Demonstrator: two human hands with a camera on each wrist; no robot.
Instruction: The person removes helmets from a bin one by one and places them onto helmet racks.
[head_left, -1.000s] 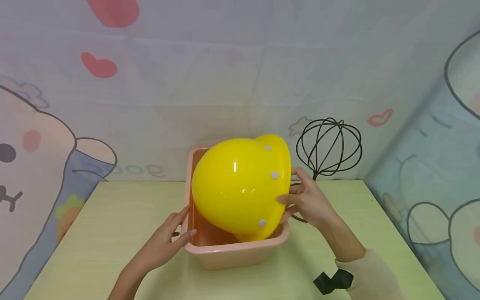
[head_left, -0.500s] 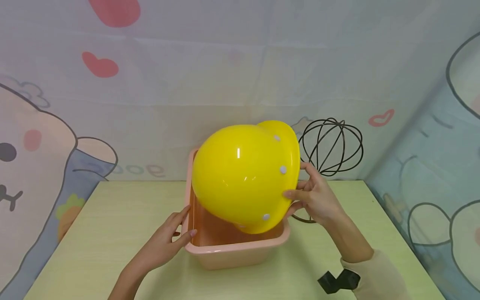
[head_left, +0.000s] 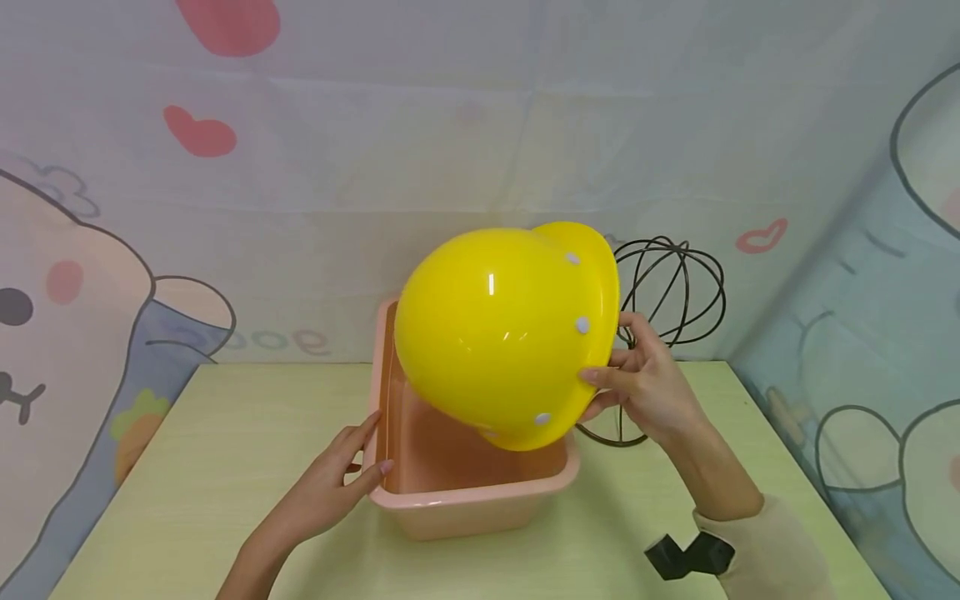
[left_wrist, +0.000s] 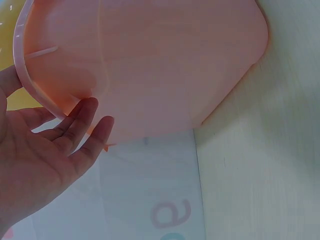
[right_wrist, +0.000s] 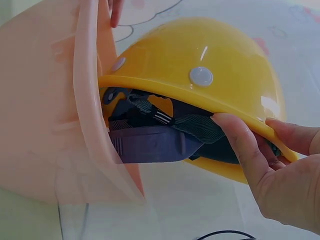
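Note:
A yellow hard hat (head_left: 487, 333) with pale round studs hangs tilted over a pink plastic basin (head_left: 472, 500). My right hand (head_left: 652, 383) pinches its brim between thumb and fingers. In the right wrist view, dark straps and a grey headband (right_wrist: 155, 142) show inside the hard hat (right_wrist: 220, 55). My left hand (head_left: 333, 475) holds the basin's left rim. Seen from the left wrist, some fingers (left_wrist: 90, 140) of that hand lie by the basin's outer wall (left_wrist: 160, 65), and another reaches over its rim.
Behind my right hand stands a black wire rack (head_left: 675, 283) with a balloon-shaped top; its lower part is partly hidden. Everything rests on a pale wooden table (head_left: 247, 442). A printed cloth (head_left: 420, 125) hangs along the back.
My right hand has lifted the hard hat up and to the right, showing more of the basin's inside. My left hand and the basin have stayed put.

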